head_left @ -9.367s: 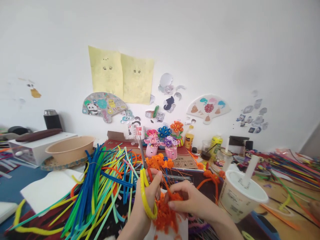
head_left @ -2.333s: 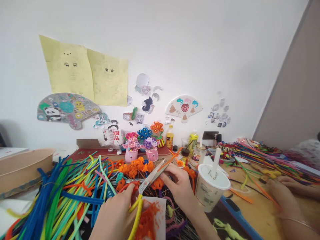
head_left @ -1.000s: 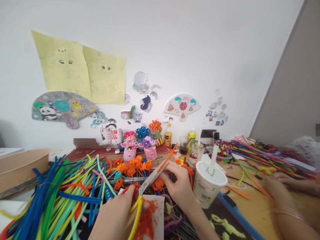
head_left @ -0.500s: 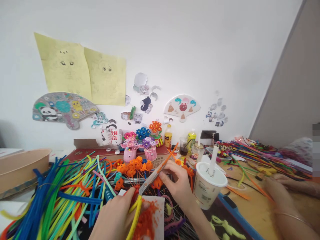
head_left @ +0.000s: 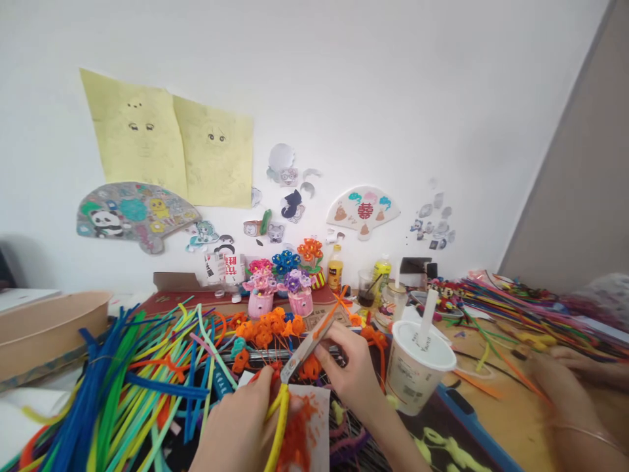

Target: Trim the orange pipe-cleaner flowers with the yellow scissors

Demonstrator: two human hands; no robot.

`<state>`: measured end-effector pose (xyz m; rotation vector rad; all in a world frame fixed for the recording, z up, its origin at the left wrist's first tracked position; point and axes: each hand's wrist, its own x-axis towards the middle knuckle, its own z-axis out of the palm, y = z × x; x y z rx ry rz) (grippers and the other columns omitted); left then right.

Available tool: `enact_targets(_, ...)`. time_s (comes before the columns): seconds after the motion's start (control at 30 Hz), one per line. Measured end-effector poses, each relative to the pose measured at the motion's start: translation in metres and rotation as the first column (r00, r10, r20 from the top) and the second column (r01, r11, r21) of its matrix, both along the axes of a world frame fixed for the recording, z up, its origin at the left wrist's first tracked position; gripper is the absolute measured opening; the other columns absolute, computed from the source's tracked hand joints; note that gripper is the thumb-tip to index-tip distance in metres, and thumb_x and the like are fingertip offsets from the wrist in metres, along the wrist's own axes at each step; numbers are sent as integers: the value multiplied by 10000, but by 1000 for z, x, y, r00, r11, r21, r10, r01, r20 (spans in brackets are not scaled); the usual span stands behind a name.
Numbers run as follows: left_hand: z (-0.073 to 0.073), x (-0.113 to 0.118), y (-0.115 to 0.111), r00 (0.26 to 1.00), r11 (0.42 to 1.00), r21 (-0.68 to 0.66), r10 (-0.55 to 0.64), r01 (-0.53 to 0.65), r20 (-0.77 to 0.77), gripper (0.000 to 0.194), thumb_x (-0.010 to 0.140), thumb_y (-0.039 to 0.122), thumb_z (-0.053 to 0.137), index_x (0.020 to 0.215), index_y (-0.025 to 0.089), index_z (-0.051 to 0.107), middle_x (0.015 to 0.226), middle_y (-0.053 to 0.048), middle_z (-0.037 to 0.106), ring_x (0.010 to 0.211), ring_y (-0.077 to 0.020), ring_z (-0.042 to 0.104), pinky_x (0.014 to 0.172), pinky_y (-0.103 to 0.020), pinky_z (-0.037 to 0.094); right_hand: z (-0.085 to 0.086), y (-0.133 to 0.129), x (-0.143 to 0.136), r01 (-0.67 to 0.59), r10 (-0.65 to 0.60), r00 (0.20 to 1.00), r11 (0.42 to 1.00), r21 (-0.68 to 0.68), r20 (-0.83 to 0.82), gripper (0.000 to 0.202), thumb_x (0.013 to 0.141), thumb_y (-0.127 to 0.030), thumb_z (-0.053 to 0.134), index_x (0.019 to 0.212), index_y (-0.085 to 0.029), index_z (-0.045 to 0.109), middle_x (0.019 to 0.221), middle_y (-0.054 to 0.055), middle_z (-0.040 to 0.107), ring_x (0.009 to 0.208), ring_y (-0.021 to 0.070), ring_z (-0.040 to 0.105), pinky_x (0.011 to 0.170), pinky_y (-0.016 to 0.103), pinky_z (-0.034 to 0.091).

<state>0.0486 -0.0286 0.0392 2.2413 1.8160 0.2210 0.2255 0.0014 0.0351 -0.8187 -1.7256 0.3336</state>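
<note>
My left hand is closed around a pair of scissors with yellow handles, its blades pointing up and away to the right. My right hand pinches with thumb and fingers beside the blades. An orange pipe cleaner runs along the blades and sticks out past their tips; its lower end is hidden by the fingers. Under the scissors lies a white sheet of paper scattered with orange fuzz. Just beyond my hands sits a bunch of orange pipe-cleaner flowers.
Loose pipe cleaners pile up at left, near a beige basin. A lidded cup with a straw stands right of my right hand. Behind are flower pots and a juice bottle. Another person's hands work at right.
The whole view has shifted a little, so things sit slightly further right. Both hands keep nearly the same pose around the scissors and the orange pipe cleaner.
</note>
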Motion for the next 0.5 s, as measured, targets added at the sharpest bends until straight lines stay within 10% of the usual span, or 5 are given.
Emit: enact_targets(0.5, -9, -10, 11, 998, 997, -54, -51, 54, 47, 293, 902, 385, 389, 993, 208, 604, 912, -113, 755, 859, -273, 716, 693, -313, 486, -6, 10, 7, -201, 156, 958, 964, -173, -241, 88, 847, -205, 592, 791, -170, 650, 774, 45, 611, 694, 180, 565, 630, 276, 455)
